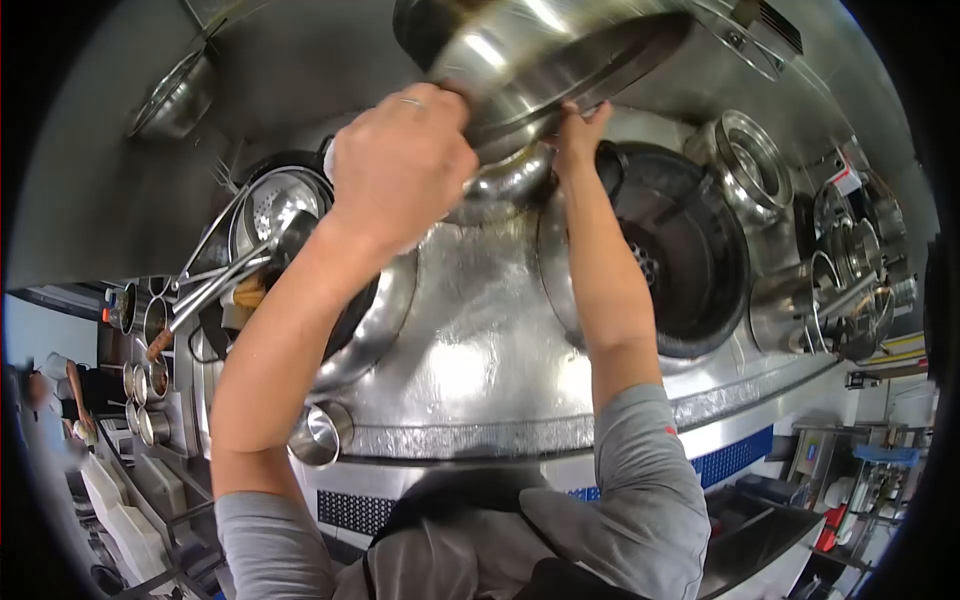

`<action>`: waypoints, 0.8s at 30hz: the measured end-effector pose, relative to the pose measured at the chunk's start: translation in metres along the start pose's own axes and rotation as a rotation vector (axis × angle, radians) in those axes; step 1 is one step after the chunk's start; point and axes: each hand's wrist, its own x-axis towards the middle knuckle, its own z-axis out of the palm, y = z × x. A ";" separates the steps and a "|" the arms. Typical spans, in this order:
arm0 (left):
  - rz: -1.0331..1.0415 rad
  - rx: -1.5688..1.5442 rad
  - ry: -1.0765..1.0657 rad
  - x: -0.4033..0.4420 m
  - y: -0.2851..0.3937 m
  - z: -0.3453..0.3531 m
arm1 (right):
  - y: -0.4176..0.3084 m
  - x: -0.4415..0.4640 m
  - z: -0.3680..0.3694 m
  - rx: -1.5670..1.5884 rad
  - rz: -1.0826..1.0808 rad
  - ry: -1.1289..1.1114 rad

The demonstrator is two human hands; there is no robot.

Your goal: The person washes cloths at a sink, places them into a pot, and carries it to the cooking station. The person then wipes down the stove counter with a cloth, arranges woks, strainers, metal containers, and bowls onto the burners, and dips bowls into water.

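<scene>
A large steel pot point(530, 70) is held up, tilted, at the top of the view. My left hand point(405, 155) is closed at the pot's left side, its fingers wrapped on something at the edge. Under the pot's lower rim is my right hand point(580, 135), with the thumb and some fingers showing; the pot hides part of it. Just below the pot, between my hands, a rounded shiny steel vessel point(510, 180) stands at the back of the steel counter point(480, 290).
On the right is a black burner well point(680, 250), with stacked steel pots point(750, 165) beyond it. Ladles and a perforated strainer point(280, 205) lie at left. A steel cup point(320, 433) stands near the front edge. Another person point(65, 380) is at far left.
</scene>
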 end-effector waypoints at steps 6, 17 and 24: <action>-0.825 -0.450 -0.083 -0.036 -0.114 0.109 | 0.017 0.102 0.008 -0.871 -0.547 0.100; -1.393 -0.471 -0.462 -0.125 -0.186 0.228 | 0.085 0.138 0.033 -1.399 -0.380 -0.327; -1.294 -0.236 -0.695 -0.111 -0.166 0.213 | 0.095 0.137 0.033 -1.578 -0.491 -0.417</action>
